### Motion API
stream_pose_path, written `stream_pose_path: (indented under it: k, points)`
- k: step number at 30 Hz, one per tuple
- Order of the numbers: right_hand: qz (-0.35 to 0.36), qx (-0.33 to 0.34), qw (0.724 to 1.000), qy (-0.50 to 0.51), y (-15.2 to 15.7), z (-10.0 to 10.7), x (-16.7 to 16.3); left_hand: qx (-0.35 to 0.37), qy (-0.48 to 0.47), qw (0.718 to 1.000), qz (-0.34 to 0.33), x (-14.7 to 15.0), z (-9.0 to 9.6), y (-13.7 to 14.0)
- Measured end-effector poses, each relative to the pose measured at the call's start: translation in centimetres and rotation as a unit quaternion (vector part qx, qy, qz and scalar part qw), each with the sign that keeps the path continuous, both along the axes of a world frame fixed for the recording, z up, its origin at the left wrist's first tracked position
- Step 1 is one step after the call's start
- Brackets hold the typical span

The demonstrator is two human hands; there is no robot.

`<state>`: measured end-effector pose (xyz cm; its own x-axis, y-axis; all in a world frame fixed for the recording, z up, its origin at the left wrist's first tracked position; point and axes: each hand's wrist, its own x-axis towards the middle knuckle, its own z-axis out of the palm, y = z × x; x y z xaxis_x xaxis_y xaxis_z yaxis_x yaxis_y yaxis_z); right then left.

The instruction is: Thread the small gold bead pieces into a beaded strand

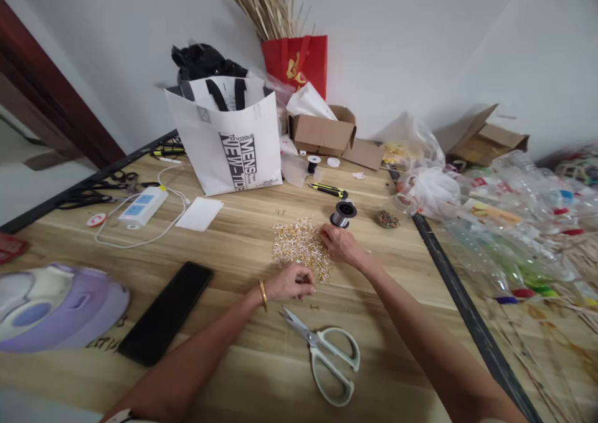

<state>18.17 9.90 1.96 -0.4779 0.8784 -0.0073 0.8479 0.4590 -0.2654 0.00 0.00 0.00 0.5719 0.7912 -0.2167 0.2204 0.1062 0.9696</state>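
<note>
Bead pile (303, 247), scissors (327, 352) near, wire spool (343, 213) behind

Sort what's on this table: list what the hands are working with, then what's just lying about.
In hand:
left hand and right hand, both on the pile of small gold pieces
wire spool
scissors

Lying about:
black phone
power strip
white tote bag
utility knife

Purple appliance (56, 308) blurred, perhaps edge-cropped
</note>
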Motion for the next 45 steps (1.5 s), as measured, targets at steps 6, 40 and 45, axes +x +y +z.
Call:
stream_pose_path:
  k: [6, 40, 45]
  points:
    - [0.021, -0.004, 0.999, 0.037, -0.7, 0.6, -0.1, -0.01, -0.001, 1.0, 0.002, 0.0, 0.1, 0.0]
    - [0.12, -0.07, 0.979, 0.152, -13.2, 5.9, 1.2, -0.006, -0.012, 1.0, 0.002, 0.1, -0.1, 0.0]
    - [0.122, -0.065, 0.983, 0.117, -14.2, 6.0, 0.9, -0.008, -0.011, 1.0, -0.004, 0.1, 0.2, 0.0]
